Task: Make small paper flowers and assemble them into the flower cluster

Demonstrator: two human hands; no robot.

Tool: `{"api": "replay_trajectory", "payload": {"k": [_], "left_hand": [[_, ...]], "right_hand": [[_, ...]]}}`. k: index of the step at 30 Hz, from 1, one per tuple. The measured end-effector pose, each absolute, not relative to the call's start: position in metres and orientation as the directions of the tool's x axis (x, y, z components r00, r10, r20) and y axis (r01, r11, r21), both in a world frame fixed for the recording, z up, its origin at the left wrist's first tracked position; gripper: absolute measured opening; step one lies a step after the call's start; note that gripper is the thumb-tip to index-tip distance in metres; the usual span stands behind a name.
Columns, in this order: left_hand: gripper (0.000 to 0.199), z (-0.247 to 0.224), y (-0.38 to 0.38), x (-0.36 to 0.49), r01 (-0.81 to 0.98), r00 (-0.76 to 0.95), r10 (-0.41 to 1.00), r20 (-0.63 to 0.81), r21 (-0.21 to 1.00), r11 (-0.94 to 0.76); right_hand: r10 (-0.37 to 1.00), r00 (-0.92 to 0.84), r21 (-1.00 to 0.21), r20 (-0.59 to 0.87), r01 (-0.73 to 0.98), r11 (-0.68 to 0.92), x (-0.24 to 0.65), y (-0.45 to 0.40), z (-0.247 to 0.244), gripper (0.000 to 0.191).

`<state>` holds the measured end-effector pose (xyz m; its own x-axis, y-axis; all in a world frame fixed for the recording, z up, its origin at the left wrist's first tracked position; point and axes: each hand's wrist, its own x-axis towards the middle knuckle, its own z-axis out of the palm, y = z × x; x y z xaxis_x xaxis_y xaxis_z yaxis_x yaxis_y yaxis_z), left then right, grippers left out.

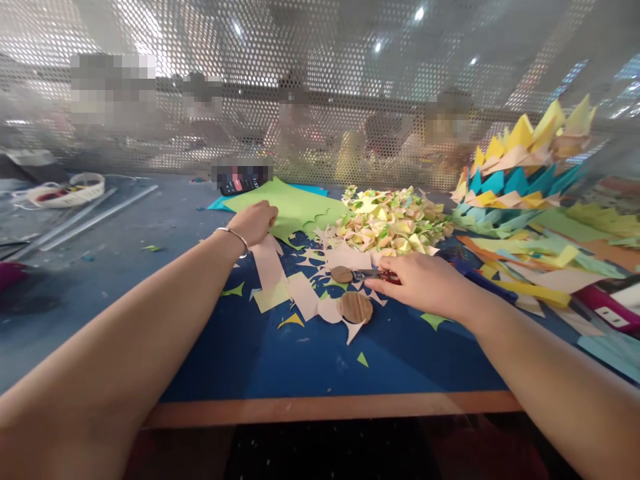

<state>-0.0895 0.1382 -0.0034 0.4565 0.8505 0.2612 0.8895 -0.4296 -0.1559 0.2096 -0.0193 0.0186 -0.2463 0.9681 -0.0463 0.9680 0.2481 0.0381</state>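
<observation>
My left hand (256,223), with a bangle at its wrist, reaches over the left edge of a light green sheet (293,203). Its fingers are curled in, and whatever they hold is hidden. A pale pink strip (269,263) lies just below that hand. In my right hand (425,283) is a pair of scissors (389,275) with red handles, blades pointing left. The blades lie close to a small round wooden disc (342,274). Nearer to me, a larger wooden disc (357,307) rests among pale pink scraps (303,297).
Behind my right hand is a heap of small cut pieces (395,220). A layered stack of pointed paper shapes (523,167) rises at right, beside coloured strips (545,267). A phone (246,180) lies at the back; a tape roll (67,190) is far left. Perforated metal screen (320,87) stands behind.
</observation>
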Motion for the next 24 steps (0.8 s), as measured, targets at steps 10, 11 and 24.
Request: {"api": "replay_trajectory", "payload": {"k": [10,11,24], "left_hand": [[0.032,-0.005,0.101,-0.025,0.741,0.62,0.701,0.353,0.03,-0.671],[0.035,-0.007,0.097,-0.018,0.713,0.655,0.684,0.32,0.037,-0.7],[0.036,-0.007,0.078,0.004,0.684,0.684,0.702,0.198,0.161,-0.712]], "right_hand": [[0.966,-0.257,0.105,-0.004,0.961,0.256,0.21,-0.024,0.018,0.037],[0.967,-0.256,0.12,-0.006,0.959,0.255,0.209,-0.024,0.018,0.037],[0.966,-0.26,0.182,0.01,0.95,0.254,0.209,-0.026,0.017,0.038]]}}
